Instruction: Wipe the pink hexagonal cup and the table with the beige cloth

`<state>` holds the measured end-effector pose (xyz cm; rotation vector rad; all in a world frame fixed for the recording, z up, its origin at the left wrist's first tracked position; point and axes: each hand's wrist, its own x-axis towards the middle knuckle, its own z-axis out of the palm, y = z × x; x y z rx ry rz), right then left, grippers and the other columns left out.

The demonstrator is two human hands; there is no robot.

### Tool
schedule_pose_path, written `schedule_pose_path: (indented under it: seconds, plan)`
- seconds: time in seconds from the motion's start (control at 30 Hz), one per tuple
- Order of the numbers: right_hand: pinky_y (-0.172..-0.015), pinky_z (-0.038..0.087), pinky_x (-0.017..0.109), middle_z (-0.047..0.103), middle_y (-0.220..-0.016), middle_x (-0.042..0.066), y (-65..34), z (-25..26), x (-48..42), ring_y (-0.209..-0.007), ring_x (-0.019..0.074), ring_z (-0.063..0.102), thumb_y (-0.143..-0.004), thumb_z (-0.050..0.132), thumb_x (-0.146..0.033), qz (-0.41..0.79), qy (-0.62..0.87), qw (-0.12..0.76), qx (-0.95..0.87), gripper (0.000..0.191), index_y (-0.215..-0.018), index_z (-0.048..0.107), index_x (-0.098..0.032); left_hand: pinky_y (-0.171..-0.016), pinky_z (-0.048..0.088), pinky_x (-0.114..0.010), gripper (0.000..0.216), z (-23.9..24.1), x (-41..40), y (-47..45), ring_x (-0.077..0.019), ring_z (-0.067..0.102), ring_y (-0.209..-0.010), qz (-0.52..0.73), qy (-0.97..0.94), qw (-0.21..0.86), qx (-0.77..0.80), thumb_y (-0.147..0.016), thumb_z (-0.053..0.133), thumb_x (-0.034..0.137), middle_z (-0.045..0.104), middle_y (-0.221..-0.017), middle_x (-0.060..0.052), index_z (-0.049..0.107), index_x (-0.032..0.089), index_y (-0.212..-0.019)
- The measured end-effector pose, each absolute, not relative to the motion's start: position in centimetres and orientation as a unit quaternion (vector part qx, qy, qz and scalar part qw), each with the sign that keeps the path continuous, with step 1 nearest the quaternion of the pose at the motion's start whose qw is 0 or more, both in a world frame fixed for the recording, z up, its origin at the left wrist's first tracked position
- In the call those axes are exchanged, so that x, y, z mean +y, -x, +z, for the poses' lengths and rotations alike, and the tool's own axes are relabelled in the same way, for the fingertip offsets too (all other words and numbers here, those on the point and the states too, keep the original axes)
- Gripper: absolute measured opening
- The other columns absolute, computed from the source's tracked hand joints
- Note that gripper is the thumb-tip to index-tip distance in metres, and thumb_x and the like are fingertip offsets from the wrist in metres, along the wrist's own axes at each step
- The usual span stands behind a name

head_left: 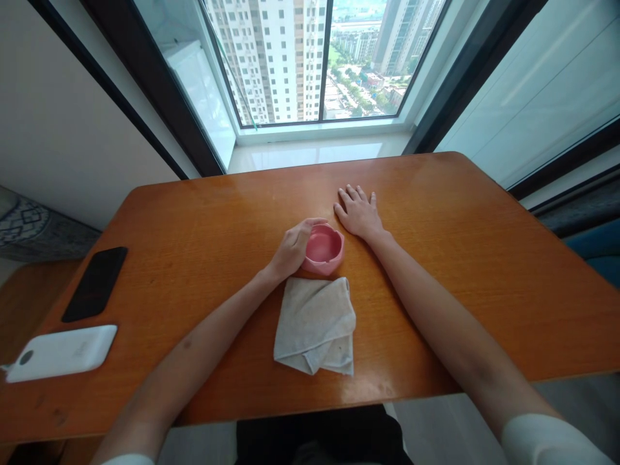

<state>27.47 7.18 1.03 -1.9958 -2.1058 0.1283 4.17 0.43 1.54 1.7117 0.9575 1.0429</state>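
Observation:
A pink ashtray with a faceted, notched rim stands upright near the middle of the wooden table, and nothing shows inside it. Its left side is gripped by my left hand, whose fingers curve around the far edge and are partly hidden. Beyond the ashtray to the right, my right hand lies flat on the tabletop, fingers spread, holding nothing. Just on the near side of the ashtray is a folded whitish cloth, untouched by either hand.
At the table's left edge lie a black phone and a white slab-shaped device with a cable end at its left. A window rises past the far edge. Something blue is off the right side.

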Motion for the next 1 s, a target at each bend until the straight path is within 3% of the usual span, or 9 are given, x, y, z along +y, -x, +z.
schedule_pose_path:
  seconds: [0.2,0.37,0.47,0.53,0.6,1.0]
  plan:
    - [-0.139,0.016,0.078,0.036,-0.187,0.017,-27.4,1.0,7.1,-0.175,0.0423,0.029,-0.114,0.032,-0.05,0.048,0.683,0.124,-0.718,0.071,-0.174,0.044,-0.015,-0.134,0.046,-0.041,0.069,2.3,1.5,-2.4,-0.0262,0.064,-0.153,0.376,-0.706,0.458,0.388,-0.118,0.026,0.062,0.071,-0.159,-0.01,0.07,0.019,-0.151]
    - [-0.139,0.015,0.078,0.036,-0.187,0.017,-27.5,1.1,7.0,-0.175,0.0422,0.029,-0.114,0.032,-0.05,0.049,0.681,0.123,-0.721,0.071,-0.174,0.044,-0.015,-0.148,0.015,-0.052,0.067,1.6,5.9,5.0,-0.0308,0.036,-0.174,0.298,-0.783,0.156,0.523,-0.115,0.037,0.051,0.048,-0.179,-0.015,0.053,0.013,-0.168]
    - [-0.139,0.016,0.078,0.036,-0.187,0.016,-27.4,1.1,7.0,-0.175,0.0418,0.029,-0.114,0.032,-0.05,0.047,0.682,0.118,-0.72,0.07,-0.174,0.044,-0.016,-0.147,0.005,-0.064,0.07,0.5,8.0,10.1,-0.0368,0.019,-0.179,0.202,-0.723,0.083,0.655,-0.112,0.039,0.046,0.033,-0.186,-0.016,0.046,0.011,-0.172]
    - [-0.139,0.017,0.078,0.036,-0.187,0.016,-27.4,1.1,7.0,-0.175,0.0418,0.029,-0.114,0.033,-0.05,0.045,0.683,0.116,-0.72,0.071,-0.175,0.044,-0.016,-0.145,0.008,-0.072,0.072,-0.2,8.7,12.2,-0.0432,0.021,-0.178,0.187,-0.694,0.089,0.69,-0.113,0.034,0.047,0.033,-0.186,-0.018,0.044,0.009,-0.174]
    - [-0.139,0.017,0.078,0.036,-0.187,0.016,-27.4,1.1,7.0,-0.175,0.0419,0.029,-0.114,0.033,-0.05,0.044,0.682,0.117,-0.72,0.07,-0.175,0.044,-0.015,-0.145,0.01,-0.071,0.075,-0.6,8.9,13.2,-0.0443,0.021,-0.177,0.18,-0.686,0.092,0.699,-0.112,0.033,0.05,0.031,-0.186,-0.018,0.041,0.009,-0.175]
    - [-0.138,0.016,0.079,0.039,-0.186,0.017,-27.4,1.0,6.8,-0.174,0.0433,0.031,-0.113,0.038,-0.048,0.056,0.679,0.138,-0.719,0.068,-0.171,0.049,-0.016,-0.146,0.012,-0.066,0.079,-0.8,8.9,13.1,-0.0426,0.021,-0.178,0.171,-0.688,0.087,0.7,-0.111,0.035,0.054,0.03,-0.187,-0.017,0.039,0.008,-0.176]
